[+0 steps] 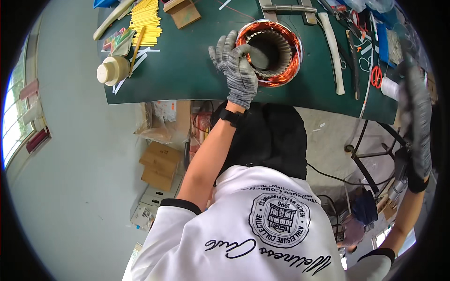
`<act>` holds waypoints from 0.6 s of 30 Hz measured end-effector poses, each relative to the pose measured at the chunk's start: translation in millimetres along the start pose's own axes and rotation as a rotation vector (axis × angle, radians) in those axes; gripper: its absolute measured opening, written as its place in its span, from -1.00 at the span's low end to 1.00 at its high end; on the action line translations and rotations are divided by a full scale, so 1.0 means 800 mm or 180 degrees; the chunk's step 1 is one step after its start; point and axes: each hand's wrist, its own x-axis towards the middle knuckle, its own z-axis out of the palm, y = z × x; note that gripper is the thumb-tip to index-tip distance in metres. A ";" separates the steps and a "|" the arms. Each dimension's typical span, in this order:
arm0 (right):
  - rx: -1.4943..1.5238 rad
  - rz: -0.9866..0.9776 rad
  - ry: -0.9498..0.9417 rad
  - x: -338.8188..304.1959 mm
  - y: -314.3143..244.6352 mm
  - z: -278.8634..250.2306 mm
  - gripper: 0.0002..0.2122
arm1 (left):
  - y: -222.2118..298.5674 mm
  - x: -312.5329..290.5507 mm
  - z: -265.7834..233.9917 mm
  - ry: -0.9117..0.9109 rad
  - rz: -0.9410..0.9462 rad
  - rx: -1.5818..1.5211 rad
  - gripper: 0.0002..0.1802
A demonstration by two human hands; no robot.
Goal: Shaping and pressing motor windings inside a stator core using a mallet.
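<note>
A motor stator (297,58) with orange copper windings around a toothed metal core stands on the green work table (197,79). At its left side is my left hand (238,70), in a grey striped knit glove. The fingers stretch up and apart beside the stator, and the thumb lies across its rim. My right hand (416,117), gloved alike, is raised at the far right, beyond the table's right end. Motion and the picture's rim smear its fingers, so I cannot make out what they hold, if anything.
At the table's left lie yellow strips (145,21), a cream cup-shaped piece (112,71) and white slips. To the right are a pale curved stick (332,54), a dark stick (352,65), red-handled scissors (376,77) and a white thread spool (390,88). Metal bars (288,8) lie behind the stator.
</note>
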 end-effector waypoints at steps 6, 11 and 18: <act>-0.0482 0.0165 0.0448 -0.002 -0.020 0.101 -0.58 | -0.013 0.024 0.000 0.0097 0.0191 -0.0320 -0.76; 0.0080 0.0924 -0.0952 0.024 -0.050 0.050 -0.67 | -0.023 0.029 -0.040 -0.0405 0.0692 0.0446 -0.81; -0.2120 -0.1435 0.1535 -0.023 0.054 0.133 -0.52 | 0.003 0.007 -0.001 0.0022 0.0279 -0.0041 -0.87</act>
